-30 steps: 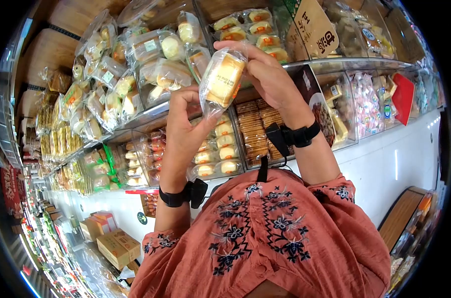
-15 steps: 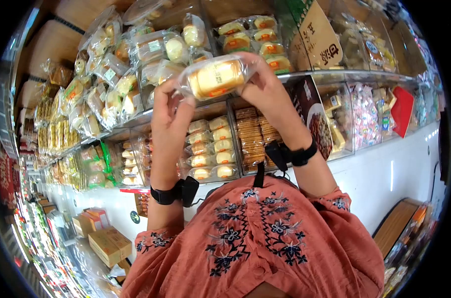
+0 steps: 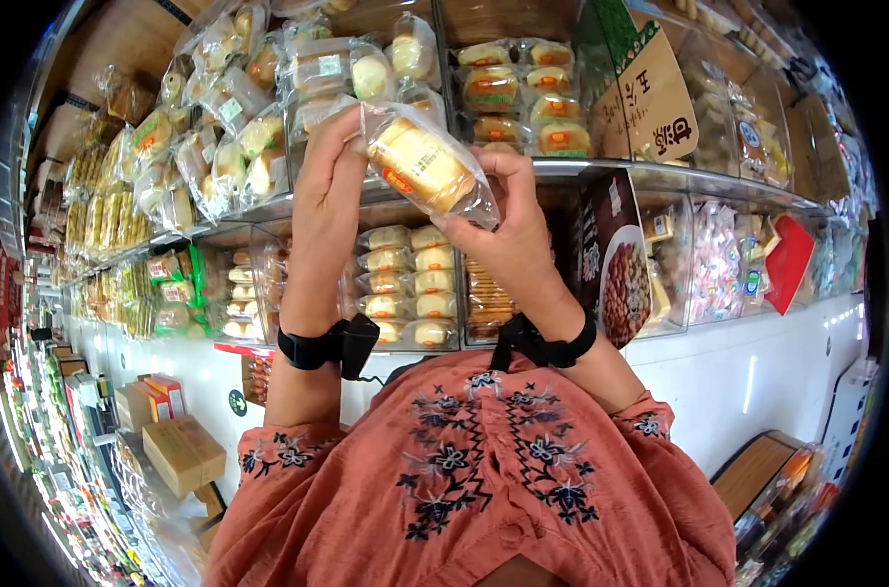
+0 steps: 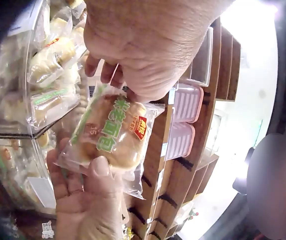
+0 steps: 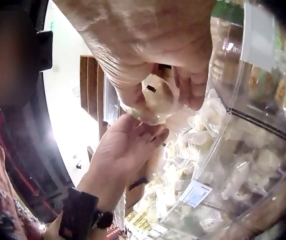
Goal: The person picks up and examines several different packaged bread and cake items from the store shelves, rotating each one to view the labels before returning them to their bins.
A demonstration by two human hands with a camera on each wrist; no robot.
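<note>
A clear-wrapped bread roll (image 3: 420,161) is held up between both hands in front of the shelves, its printed date towards the head camera. My left hand (image 3: 327,191) grips the wrapper at its upper left end. My right hand (image 3: 515,210) pinches the lower right end. In the left wrist view the other side of the bread pack (image 4: 118,131) shows green lettering and a red logo, with the right thumb (image 4: 101,167) pressed on its edge. In the right wrist view, the right hand's fingers mostly cover the pack.
Wrapped buns (image 3: 371,76) and rows of packed rolls (image 3: 562,108) fill the upper bins. Lower bins hold more rolls (image 3: 433,284) and stacked biscuits (image 3: 485,303). A brown sign (image 3: 657,98) and a red card (image 3: 789,264) stand to the right. Cardboard boxes (image 3: 183,455) sit at lower left.
The bread pack has turned from steeply upright, through nearly level, to slanting down to the right. The left hand has risen to its upper end, while the right hand has come lower.
</note>
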